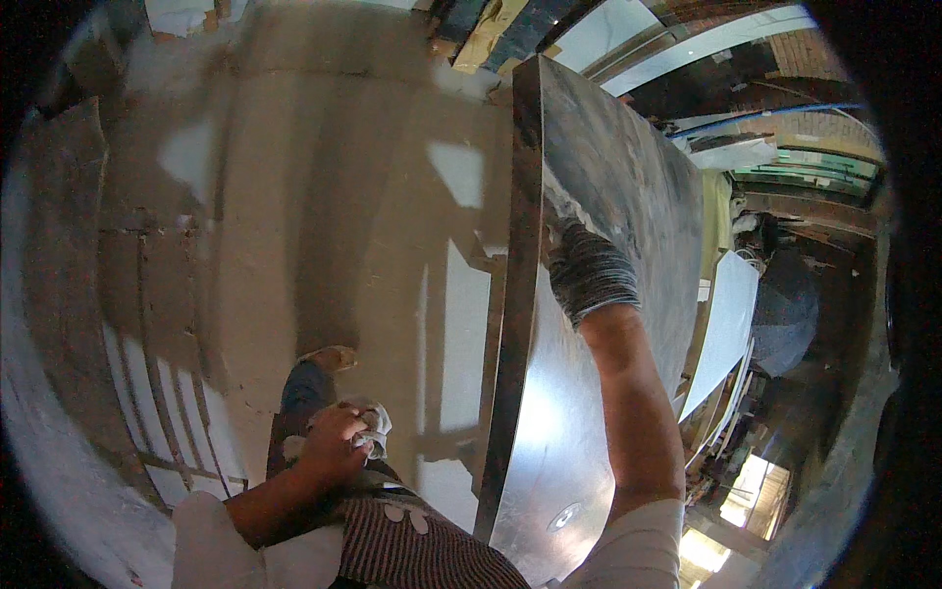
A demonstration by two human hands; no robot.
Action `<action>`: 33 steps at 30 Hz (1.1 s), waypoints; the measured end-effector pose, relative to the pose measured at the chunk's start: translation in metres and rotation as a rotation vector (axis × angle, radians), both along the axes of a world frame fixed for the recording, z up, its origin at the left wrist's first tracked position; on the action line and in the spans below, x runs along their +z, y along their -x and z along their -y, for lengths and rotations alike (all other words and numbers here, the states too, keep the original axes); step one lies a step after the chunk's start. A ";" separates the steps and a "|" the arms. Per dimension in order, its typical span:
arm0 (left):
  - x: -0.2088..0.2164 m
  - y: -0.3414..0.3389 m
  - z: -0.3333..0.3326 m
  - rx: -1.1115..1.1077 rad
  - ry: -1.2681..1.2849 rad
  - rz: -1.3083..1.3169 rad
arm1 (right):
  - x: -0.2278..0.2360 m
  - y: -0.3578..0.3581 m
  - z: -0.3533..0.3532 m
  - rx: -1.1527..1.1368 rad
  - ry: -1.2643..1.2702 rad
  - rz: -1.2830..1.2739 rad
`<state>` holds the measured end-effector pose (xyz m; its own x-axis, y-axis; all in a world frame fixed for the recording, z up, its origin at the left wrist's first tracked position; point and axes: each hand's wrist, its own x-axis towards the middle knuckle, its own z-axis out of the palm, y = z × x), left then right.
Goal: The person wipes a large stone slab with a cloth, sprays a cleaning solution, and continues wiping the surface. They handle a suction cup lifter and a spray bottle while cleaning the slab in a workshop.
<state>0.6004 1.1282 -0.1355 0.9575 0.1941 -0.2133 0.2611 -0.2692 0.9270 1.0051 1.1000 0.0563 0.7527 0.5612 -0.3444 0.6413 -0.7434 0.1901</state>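
At my waist, my left hand (340, 432) is bare and closed around a crumpled white cloth (373, 428). My right hand (593, 270) wears a grey striped knit glove and reaches forward over a large dark slab (628, 167) with a streaky, partly shiny top. It presses near the slab's left edge, fingers curled down and mostly hidden by the back of the glove. A pale, ragged patch (567, 204) shows just beyond the fingers; whether it is a rag or a smear I cannot tell.
Brown floor (324, 177) with sunlit patches stretches left of the slab. My foot (336, 357) stands on it. Right of the slab lie a white panel (721, 329) and a dark rounded bundle (785, 309). Boards (488, 34) and a blue hose (760, 119) are at the far side.
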 end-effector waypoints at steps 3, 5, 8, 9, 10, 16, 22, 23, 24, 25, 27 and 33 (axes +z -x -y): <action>-0.001 -0.003 -0.004 0.015 0.017 0.014 | -0.001 -0.005 -0.007 0.020 0.114 0.026; -0.002 -0.003 -0.005 -0.006 0.026 -0.039 | 0.006 0.000 -0.016 0.033 0.114 0.021; 0.011 -0.010 -0.010 0.023 0.038 -0.045 | 0.011 0.001 -0.025 0.035 0.171 0.018; 0.015 -0.011 -0.012 0.045 0.042 -0.034 | 0.011 0.002 -0.028 0.034 0.200 0.019; 0.009 -0.009 -0.010 0.037 0.034 -0.016 | 0.011 0.001 -0.028 0.057 0.211 0.033; -0.005 0.000 -0.006 0.063 0.019 0.006 | 0.013 0.004 -0.039 0.053 0.308 0.043; -0.002 0.004 -0.014 0.051 0.022 -0.003 | 0.019 0.015 -0.043 0.057 0.435 0.039; -0.009 0.010 -0.014 0.051 0.026 0.040 | 0.024 0.021 -0.037 0.024 0.445 0.042; -0.008 0.010 -0.014 0.077 0.020 0.069 | 0.024 0.023 -0.036 0.021 0.445 0.037; -0.006 0.010 -0.014 0.064 0.020 0.042 | 0.024 0.027 -0.032 0.044 0.444 0.041; 0.000 0.010 -0.015 0.053 0.012 -0.023 | 0.018 0.029 -0.027 0.108 0.434 0.043; 0.008 0.013 -0.015 0.064 -0.019 -0.044 | 0.023 0.043 -0.021 0.113 0.347 0.044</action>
